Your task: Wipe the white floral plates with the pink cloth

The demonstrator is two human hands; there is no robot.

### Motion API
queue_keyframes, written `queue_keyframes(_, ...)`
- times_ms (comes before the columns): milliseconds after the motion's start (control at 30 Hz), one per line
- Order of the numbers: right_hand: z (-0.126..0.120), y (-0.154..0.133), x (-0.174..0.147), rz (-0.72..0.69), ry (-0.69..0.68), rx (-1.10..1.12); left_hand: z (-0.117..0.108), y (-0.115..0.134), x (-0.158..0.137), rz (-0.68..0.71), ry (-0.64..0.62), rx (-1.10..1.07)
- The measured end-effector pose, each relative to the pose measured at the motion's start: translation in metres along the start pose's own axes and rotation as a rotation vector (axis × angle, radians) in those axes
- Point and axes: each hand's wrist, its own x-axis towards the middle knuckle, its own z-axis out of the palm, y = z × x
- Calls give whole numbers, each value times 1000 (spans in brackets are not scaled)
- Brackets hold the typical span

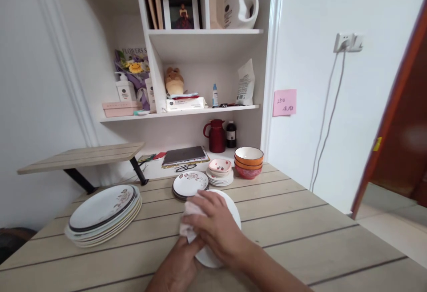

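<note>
The right hand [216, 230] is curved over a crumpled pale cloth [191, 221], its fingers bunched on it and pressing it against a round white plate [232, 210] at the near middle of the wooden table [300, 238]. The left hand [178, 261] is close against the right one at the plate's near left side, its thumb by the cloth; its other fingers are hidden, so I cannot tell whether they grip the rim. Nor can I tell whether the plate lies flat on the table or is lifted a little. Just behind it sits a short stack of dark-edged plates [190, 184], the top one flowered. To the right of that, a small pink dish [220, 165] tops some little white plates [220, 180], and next to these stand nested bowls [248, 163], orange above and red below. Well to the left, near a low wooden stand [80, 156], is a tall stack of large plates [102, 212]. Behind the dishes are a laptop [185, 155], glasses [186, 167] and a red jug [216, 136].
</note>
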Motion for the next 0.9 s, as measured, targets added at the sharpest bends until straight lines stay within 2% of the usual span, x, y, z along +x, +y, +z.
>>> queue_keyframes(100,-8,26,-3,222,144,122,0,2,-2,-64,-16,-6)
queue_keyframes(200,-12,43,-8,356,275,366,-2,7,0,15,-13,-101)
queue_keyframes(300,-4,42,-10,401,298,562,-6,10,6,154,-38,-212)
queue_keyframes(367,7,35,-10,373,287,600,-11,10,9,234,-53,-252)
queue_keyframes(433,18,25,-10,299,256,533,-15,10,11,281,-42,-274)
queue_keyframes(533,28,11,-11,134,119,300,-21,10,13,257,-35,-281)
queue_keyframes(600,27,5,-11,35,16,169,-23,10,14,211,-52,-278)
queue_keyframes(667,21,6,-10,-14,-29,94,-23,9,15,179,-61,-258)
queue_keyframes(733,14,14,-8,11,1,37,-19,7,14,154,-60,-227)
queue_keyframes(900,4,54,-11,271,166,-36,-6,1,4,-28,-84,-108)
